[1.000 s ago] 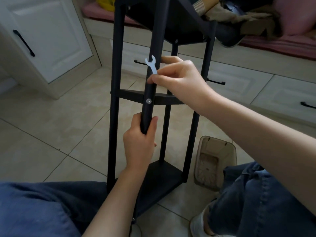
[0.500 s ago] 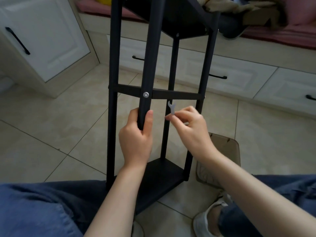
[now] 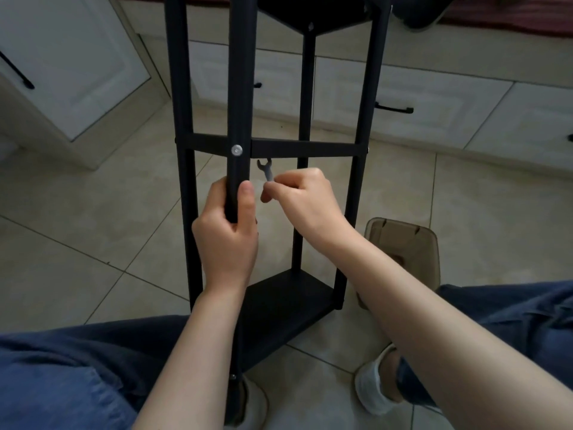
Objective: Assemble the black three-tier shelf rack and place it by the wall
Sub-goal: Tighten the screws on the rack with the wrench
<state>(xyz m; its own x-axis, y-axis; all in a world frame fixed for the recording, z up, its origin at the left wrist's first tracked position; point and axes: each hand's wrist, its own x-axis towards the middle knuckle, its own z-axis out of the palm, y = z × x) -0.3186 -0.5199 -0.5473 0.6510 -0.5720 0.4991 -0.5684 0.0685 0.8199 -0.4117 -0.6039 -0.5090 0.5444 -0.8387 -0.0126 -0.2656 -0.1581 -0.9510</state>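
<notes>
1. Now your left hand (image 3: 226,240) wraps the rack's (image 3: 288,299) front post (image 3: 242,88), with fingers and thumb curled round it just below the bolt (image 3: 237,149).
2. Your right hand (image 3: 305,203) pinches a small wrench (image 3: 266,170) by its handle, open end up, just under the middle crossbar and beside the post.
3. The rack stands upright on the tile floor (image 3: 93,212) between your knees, with a bin (image 3: 403,243) to its right.

Black 3-tier rack (image 3: 369,88) upright on floor, assembled
</notes>
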